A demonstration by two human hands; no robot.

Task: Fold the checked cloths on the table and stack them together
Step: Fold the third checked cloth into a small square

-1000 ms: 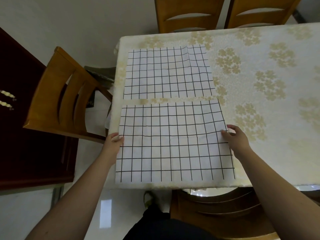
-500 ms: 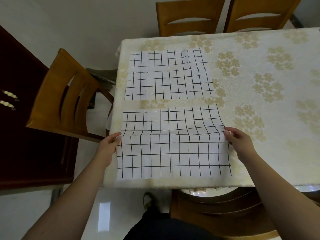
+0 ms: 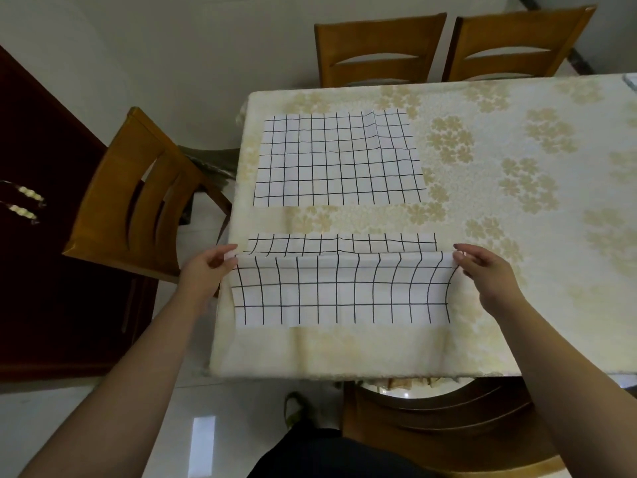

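Observation:
Two white cloths with a black check pattern lie on the table. The far cloth (image 3: 337,160) is spread flat near the table's left end. The near cloth (image 3: 341,288) is raised along a crease across its middle, with a strip of its far part (image 3: 341,243) showing beyond the fold. My left hand (image 3: 206,270) pinches the left end of the raised fold. At the fold's right end, my right hand (image 3: 486,274) pinches the cloth.
The table (image 3: 517,201) wears a cream cloth with pale gold flowers. Wooden chairs stand at the left (image 3: 131,201), at the far side (image 3: 379,50) (image 3: 517,43) and under the near edge (image 3: 448,419). A dark wooden cabinet (image 3: 41,236) is at the far left.
Both hands have pinched the near cloth's side edges and lifted its middle into a fold. The cloth's near edge has slid away from the table edge, and the far cloth has not moved.

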